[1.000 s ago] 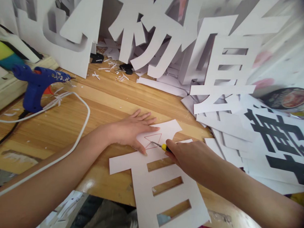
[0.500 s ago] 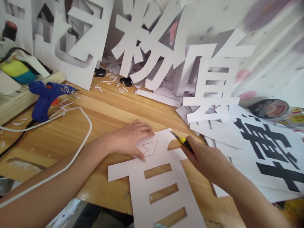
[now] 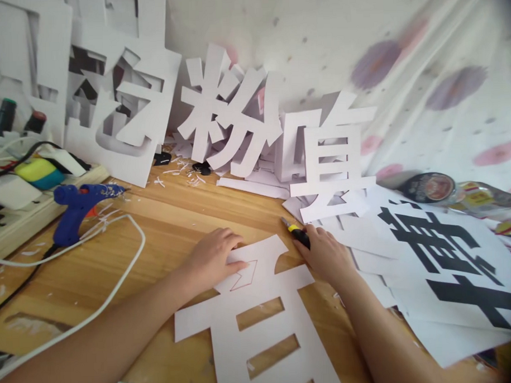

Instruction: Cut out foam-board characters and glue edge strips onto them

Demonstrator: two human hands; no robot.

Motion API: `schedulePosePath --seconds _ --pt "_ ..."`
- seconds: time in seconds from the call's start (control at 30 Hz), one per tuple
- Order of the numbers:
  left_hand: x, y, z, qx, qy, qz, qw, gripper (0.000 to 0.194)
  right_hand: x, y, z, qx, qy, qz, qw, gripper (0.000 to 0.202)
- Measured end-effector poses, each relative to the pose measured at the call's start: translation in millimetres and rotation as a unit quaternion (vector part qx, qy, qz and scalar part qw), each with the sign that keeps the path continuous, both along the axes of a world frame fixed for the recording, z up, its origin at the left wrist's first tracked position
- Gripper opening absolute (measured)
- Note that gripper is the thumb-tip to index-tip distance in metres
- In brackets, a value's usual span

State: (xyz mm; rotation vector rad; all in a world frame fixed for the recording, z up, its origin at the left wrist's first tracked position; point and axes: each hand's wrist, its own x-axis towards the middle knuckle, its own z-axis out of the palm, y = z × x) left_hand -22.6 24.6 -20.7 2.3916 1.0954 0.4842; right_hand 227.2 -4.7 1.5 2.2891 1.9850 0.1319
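Observation:
A white cut-out character (image 3: 264,319) lies on the wooden table, with rectangular slots cut through it and a small red outline near its top. My left hand (image 3: 216,257) rests on its upper left edge, thumb and fingers apart, holding nothing. To the right of the cut-out, my right hand (image 3: 327,253) is closed around a black and yellow craft knife (image 3: 298,233). The knife lies low over the table, its tip pointing up and left, apart from the cut-out's top edge.
White paper characters (image 3: 230,117) stand along the back. A blue glue gun (image 3: 72,212) and its cords lie at left, by a power strip (image 3: 81,183). Printed sheets with black strokes (image 3: 414,314) cover the right, near a tape roll (image 3: 431,187).
My right hand has drawn the knife off the cut-out's top right corner and lowered it to the table. My left hand has shifted slightly left on the piece. The view has tilted up.

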Motion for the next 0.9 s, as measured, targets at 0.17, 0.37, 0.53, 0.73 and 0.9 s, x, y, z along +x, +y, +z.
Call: schedulePosePath --seconds 0.17,0.37,0.53,0.73,0.9 --pt "-0.1 -0.9 2.6 -0.015 -0.005 0.021 1.000 0.024 -8.8 -2.2 1.7 0.073 0.106 0.124 0.984 0.031" --pt "0.6 -1.2 1.6 -0.005 -0.037 0.039 0.999 0.024 -16.1 -3.3 -0.3 -0.039 0.212 0.300 0.929 0.041" --pt "-3.0 6.2 0.4 0.006 -0.083 0.083 0.993 0.021 -10.2 -3.6 -3.7 -0.041 0.253 0.290 0.922 0.018" --pt "-9.8 17.5 0.4 -0.018 -0.108 0.148 0.983 0.019 -10.2 -7.4 -6.6 -0.057 0.272 0.266 0.923 0.006" --pt "-8.2 18.4 -4.3 -0.059 -0.127 0.116 0.983 0.021 -15.4 -12.8 -3.1 -0.077 0.243 0.256 0.932 0.034"
